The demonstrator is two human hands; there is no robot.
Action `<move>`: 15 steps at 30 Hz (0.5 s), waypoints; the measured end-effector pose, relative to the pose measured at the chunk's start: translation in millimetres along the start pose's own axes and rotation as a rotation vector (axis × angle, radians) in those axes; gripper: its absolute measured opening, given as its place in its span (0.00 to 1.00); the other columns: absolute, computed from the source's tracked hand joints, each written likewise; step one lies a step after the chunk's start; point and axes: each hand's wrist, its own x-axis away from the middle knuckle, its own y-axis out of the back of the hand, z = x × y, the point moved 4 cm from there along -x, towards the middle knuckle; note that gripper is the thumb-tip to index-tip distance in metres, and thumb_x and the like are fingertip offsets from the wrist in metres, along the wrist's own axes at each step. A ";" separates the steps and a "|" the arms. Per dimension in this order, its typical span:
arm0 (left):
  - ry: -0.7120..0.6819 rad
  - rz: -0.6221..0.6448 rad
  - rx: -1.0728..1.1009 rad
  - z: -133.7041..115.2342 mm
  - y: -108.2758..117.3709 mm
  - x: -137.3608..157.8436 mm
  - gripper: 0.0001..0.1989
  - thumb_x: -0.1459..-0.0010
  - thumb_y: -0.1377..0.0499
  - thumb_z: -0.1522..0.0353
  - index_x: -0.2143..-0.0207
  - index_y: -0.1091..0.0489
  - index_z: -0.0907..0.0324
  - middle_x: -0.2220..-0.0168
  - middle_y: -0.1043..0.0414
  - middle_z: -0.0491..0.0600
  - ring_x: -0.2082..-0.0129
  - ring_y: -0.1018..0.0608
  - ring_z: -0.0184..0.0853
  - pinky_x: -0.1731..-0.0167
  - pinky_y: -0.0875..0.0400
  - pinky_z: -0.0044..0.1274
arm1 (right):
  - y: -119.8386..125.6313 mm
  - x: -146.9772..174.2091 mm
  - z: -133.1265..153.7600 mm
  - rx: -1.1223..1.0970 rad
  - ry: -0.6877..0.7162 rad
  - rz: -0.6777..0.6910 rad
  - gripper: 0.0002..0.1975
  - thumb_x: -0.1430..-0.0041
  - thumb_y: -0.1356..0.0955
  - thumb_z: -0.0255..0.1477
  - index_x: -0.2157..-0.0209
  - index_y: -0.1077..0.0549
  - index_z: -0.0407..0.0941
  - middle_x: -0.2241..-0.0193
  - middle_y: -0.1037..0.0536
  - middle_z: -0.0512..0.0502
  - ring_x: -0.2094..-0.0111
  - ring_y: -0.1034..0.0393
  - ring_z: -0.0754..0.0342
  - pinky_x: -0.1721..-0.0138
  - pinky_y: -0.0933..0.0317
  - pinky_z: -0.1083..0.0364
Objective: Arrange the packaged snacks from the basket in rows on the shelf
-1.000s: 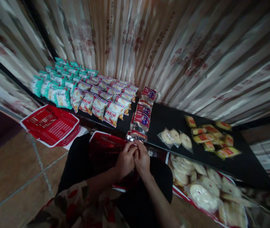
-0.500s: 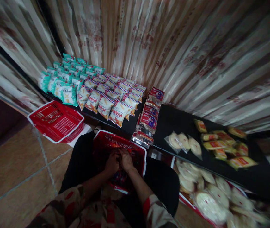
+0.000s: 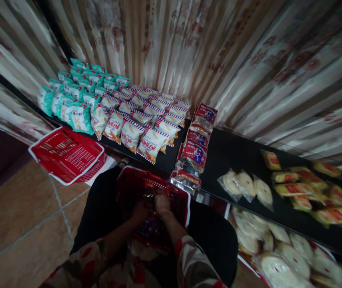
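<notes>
Working now inside red basket [image 3: 182, 202], moved from beside bench [image 3: 235, 151]: left hand [image 3: 141, 211], right hand [image 3: 161, 202]; grips too dark to tell.

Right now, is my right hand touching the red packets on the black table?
Apart. The head view shows your right hand inside the nearer red basket, whose wall separates it from the red packets.

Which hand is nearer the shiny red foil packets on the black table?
Right. The right hand is in a red plastic basket, below and left of the packets in view; the left hand is farther left.
</notes>
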 end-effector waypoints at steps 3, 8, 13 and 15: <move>0.035 -0.012 0.092 5.8 -1.3 -4.9 0.10 0.53 0.44 0.81 0.72 0.27 0.62 0.68 0.23 0.49 0.64 0.23 0.33 0.63 0.33 0.20 | 1.8 3.1 0.1 0.007 -0.030 0.044 0.19 0.45 0.41 0.17 0.59 0.23 0.41 0.59 0.21 0.37 0.56 0.28 0.52 0.55 0.41 0.57; 0.089 -0.044 0.259 15.4 -2.0 -5.5 0.06 0.55 0.40 0.79 0.75 0.29 0.61 0.75 0.25 0.48 0.66 0.23 0.36 0.65 0.31 0.22 | 17.7 14.7 6.1 -0.019 -0.024 -0.003 0.17 0.45 0.40 0.17 0.61 0.23 0.42 0.63 0.20 0.38 0.59 0.27 0.52 0.58 0.40 0.57; 0.097 -0.090 0.459 15.6 3.8 3.5 0.10 0.54 0.38 0.77 0.66 0.28 0.61 0.73 0.25 0.48 0.69 0.22 0.35 0.67 0.29 0.24 | 35.7 32.7 8.7 -0.087 -0.034 -0.123 0.17 0.38 0.43 0.24 0.59 0.25 0.44 0.61 0.21 0.40 0.59 0.27 0.53 0.60 0.40 0.59; 0.085 -0.100 0.546 12.5 7.1 8.9 0.11 0.52 0.38 0.75 0.63 0.29 0.61 0.71 0.25 0.48 0.70 0.22 0.35 0.69 0.29 0.24 | 39.2 41.5 6.9 -0.130 -0.044 -0.167 0.17 0.36 0.45 0.26 0.60 0.26 0.44 0.62 0.21 0.42 0.60 0.26 0.53 0.61 0.40 0.59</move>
